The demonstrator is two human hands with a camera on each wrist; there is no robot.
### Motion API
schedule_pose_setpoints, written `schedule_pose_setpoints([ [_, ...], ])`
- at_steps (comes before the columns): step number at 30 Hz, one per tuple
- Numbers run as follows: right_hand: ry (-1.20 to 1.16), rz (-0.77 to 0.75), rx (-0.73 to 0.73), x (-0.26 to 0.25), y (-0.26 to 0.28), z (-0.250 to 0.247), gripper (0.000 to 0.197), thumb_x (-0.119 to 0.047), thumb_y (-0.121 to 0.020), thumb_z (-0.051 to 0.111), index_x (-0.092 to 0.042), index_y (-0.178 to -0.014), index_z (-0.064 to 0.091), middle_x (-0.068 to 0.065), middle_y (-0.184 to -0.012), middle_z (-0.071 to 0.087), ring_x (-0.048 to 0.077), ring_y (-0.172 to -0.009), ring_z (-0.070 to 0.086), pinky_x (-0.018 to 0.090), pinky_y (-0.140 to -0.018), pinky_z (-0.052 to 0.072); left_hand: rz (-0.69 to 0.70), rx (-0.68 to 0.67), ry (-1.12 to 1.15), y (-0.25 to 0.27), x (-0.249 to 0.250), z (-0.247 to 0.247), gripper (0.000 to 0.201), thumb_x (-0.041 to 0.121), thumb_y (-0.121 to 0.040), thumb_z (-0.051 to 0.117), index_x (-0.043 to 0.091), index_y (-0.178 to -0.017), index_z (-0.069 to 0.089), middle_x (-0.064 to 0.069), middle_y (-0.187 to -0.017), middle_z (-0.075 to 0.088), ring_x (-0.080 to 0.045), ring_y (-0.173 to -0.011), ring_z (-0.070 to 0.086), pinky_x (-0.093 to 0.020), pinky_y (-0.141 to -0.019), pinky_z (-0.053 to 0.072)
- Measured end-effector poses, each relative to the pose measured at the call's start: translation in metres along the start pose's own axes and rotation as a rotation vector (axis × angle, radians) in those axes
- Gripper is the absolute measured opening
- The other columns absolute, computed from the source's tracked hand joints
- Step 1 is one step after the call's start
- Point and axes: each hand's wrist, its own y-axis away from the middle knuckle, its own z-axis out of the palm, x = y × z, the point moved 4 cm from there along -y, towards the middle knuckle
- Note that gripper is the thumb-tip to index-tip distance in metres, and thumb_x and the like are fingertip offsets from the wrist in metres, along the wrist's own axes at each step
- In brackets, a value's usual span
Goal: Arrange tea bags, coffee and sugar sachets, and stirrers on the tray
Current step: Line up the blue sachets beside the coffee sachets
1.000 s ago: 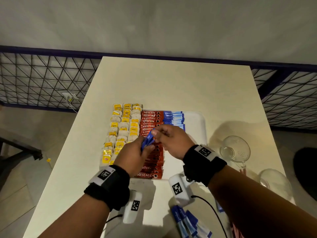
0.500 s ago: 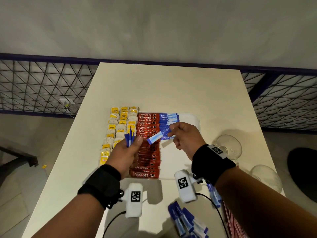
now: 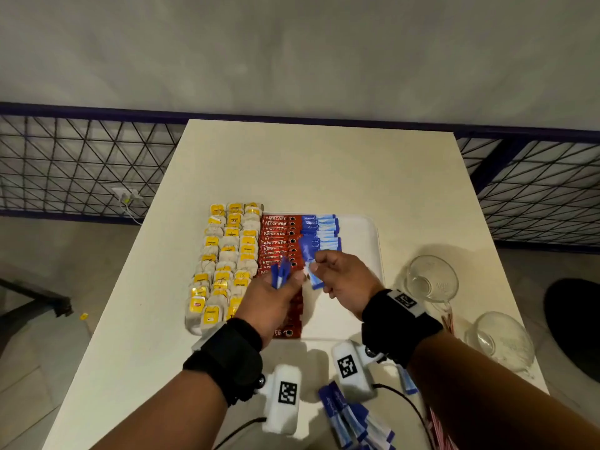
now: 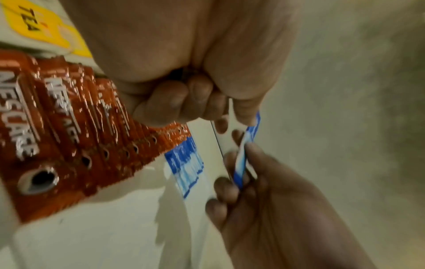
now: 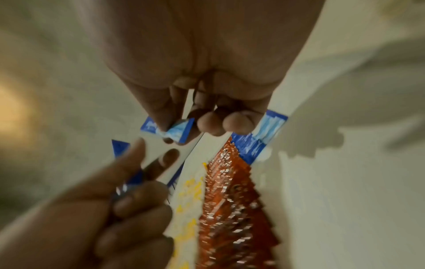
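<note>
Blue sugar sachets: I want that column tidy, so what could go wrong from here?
1. The right hand pinches one sachet by an end; it may land crooked against the blue column.
2. The left hand holds its spare sachets over the coffee sticks; one could slip onto them.

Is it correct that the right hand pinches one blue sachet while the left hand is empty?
Not quite. The right hand does pinch one blue sachet, but the left hand is not empty: the head view shows it holding a few more blue sachets.
</note>
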Motion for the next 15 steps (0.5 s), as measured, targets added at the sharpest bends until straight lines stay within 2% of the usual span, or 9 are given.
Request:
schedule_pose_setpoints([
  [2, 0.287, -0.037, -0.160, 0.006, 0.002, 0.000, 0.015, -0.020, -0.097, 0.054, -0.027, -0.089, 0.065, -0.020, -0.065, 0.058, -0.008, -0.058, 0.051, 0.012, -0.062, 0.039, 0.017, 0.021, -0.054, -0.005, 0.002, -0.009, 0.016, 0.032, -0.093, 0.061, 0.018, -0.088, 0.066, 0.012, -0.040, 0.042, -0.004, -0.038, 0.035, -0.024, -0.047, 0.031],
  [3, 0.374, -0.050, -0.228, 0.009, 0.004, 0.001, 0.014, -0.021, -0.097, 0.055, -0.023, -0.096, 0.069, -0.022, -0.072, 0.058, -0.011, -0.062, 0.052, 0.009, -0.066, 0.038, 0.016, 0.015, -0.085, -0.008, 0.001, -0.012, 0.015, 0.029, -0.092, 0.063, 0.015, -0.090, 0.066, 0.013, -0.041, 0.045, -0.002, -0.038, 0.037, -0.025, -0.049, 0.032],
  [5, 0.331, -0.027, -0.243, 0.018, 0.004, 0.001, 0.013, -0.019, -0.095, 0.059, -0.017, -0.104, 0.068, -0.017, -0.080, 0.059, -0.010, -0.064, 0.053, 0.009, -0.067, 0.039, 0.005, 0.004, -0.123, -0.012, -0.001, -0.014, 0.012, 0.023, -0.091, 0.065, 0.010, -0.088, 0.066, 0.013, -0.042, 0.047, -0.003, -0.040, 0.040, -0.027, -0.052, 0.033],
  [7, 0.106, 0.049, -0.136, 0.025, 0.004, -0.001, 0.007, -0.012, -0.091, 0.064, -0.017, -0.095, 0.063, -0.004, -0.076, 0.058, -0.002, -0.054, 0.049, 0.013, -0.058, 0.039, -0.031, 0.046, -0.029, -0.014, -0.006, -0.014, 0.012, 0.021, -0.091, 0.065, 0.011, -0.085, 0.064, 0.007, -0.045, 0.042, -0.014, -0.042, 0.034, -0.027, -0.050, 0.030],
  [8, -0.006, 0.087, -0.067, 0.029, 0.004, -0.003, 0.010, -0.007, -0.089, 0.065, -0.016, -0.090, 0.061, 0.001, -0.073, 0.056, 0.001, -0.049, 0.046, 0.014, -0.052, 0.038, -0.058, 0.072, 0.043, -0.015, -0.008, -0.013, 0.012, 0.021, -0.091, 0.065, 0.011, -0.084, 0.062, 0.004, -0.046, 0.038, -0.016, -0.042, 0.030, -0.029, -0.048, 0.028],
  [10, -0.118, 0.152, 0.056, 0.034, 0.002, -0.009, 0.015, -0.002, -0.087, 0.066, -0.015, -0.085, 0.060, 0.004, -0.070, 0.057, 0.007, -0.045, 0.043, 0.015, -0.047, 0.037, -0.080, 0.088, 0.091, -0.015, -0.011, -0.011, 0.012, 0.020, -0.092, 0.064, 0.013, -0.083, 0.060, 0.007, -0.043, 0.038, -0.014, -0.040, 0.029, -0.026, -0.046, 0.026],
  [13, 0.002, 0.198, 0.169, 0.048, -0.010, -0.028, 0.010, -0.007, -0.086, 0.068, -0.015, -0.088, 0.063, -0.001, -0.067, 0.060, 0.008, -0.043, 0.046, 0.016, -0.045, 0.038, -0.046, 0.090, 0.027, -0.015, -0.011, -0.012, 0.013, 0.023, -0.092, 0.063, 0.019, -0.080, 0.059, 0.015, -0.041, 0.046, -0.003, -0.042, 0.038, -0.026, -0.050, 0.032],
  [15, 0.094, 0.234, 0.239, 0.062, -0.020, -0.045, 0.006, -0.011, -0.086, 0.068, -0.015, -0.090, 0.065, -0.004, -0.064, 0.058, 0.010, -0.045, 0.046, 0.019, -0.049, 0.040, -0.037, 0.113, 0.017, -0.018, -0.015, -0.021, 0.014, 0.026, -0.091, 0.065, 0.021, -0.079, 0.058, 0.016, -0.040, 0.046, -0.004, -0.046, 0.037, -0.027, -0.052, 0.032],
])
